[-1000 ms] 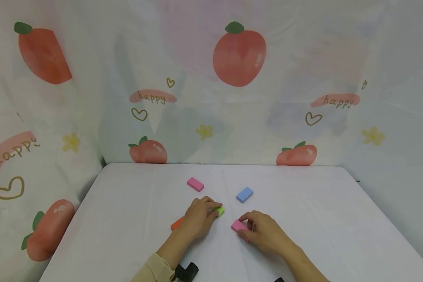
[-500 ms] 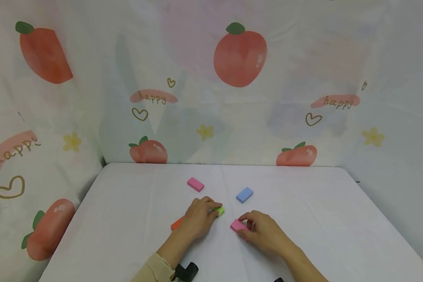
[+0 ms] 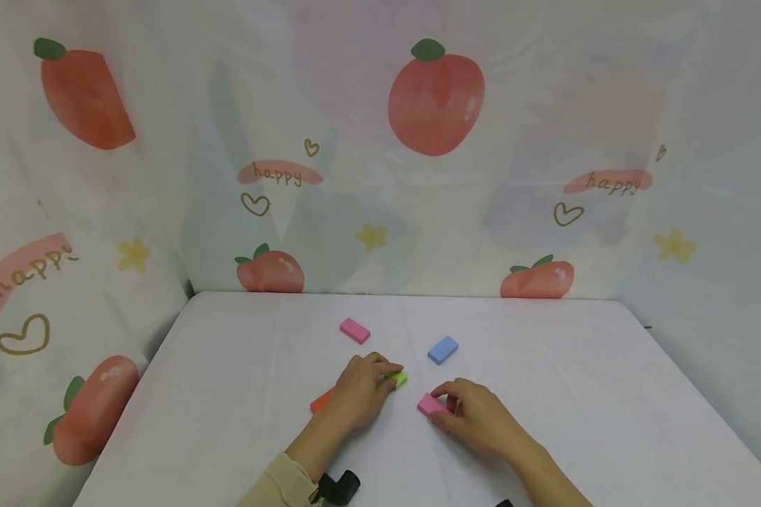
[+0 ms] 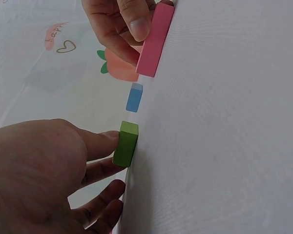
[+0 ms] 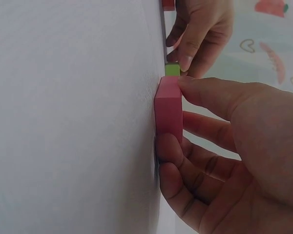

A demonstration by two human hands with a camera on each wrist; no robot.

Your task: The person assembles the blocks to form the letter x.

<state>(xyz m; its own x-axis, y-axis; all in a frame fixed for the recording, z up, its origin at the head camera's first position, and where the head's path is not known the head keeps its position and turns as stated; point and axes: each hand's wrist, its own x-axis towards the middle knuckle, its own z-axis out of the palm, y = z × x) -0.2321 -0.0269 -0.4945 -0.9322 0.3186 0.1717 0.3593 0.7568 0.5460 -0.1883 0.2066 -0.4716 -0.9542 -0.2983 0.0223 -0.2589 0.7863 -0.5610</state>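
Note:
My left hand (image 3: 358, 392) pinches a small lime-green block (image 3: 398, 380) between thumb and fingers, low on the white tabletop. To its right, my right hand (image 3: 482, 417) grips a pink block (image 3: 429, 405) by its sides; in the right wrist view that pink block (image 5: 169, 114) touches or nearly touches the cloth. A gap separates the two held blocks in the head view. Partly hidden behind the left hand lies an orange block (image 3: 321, 401). Farther back are a second pink block (image 3: 355, 330) and a blue block (image 3: 442, 350), neither touched.
A white cloth covers the table (image 3: 184, 422), whose back edge meets a printed fabric wall (image 3: 431, 225). Another fabric wall (image 3: 95, 303) stands along the left side. A black wrist mount (image 3: 341, 487) shows by the left sleeve (image 3: 285, 482).
The head view has shifted slightly, so everything appears a little farther right. Both hands keep their hold, and the blocks look essentially unmoved.

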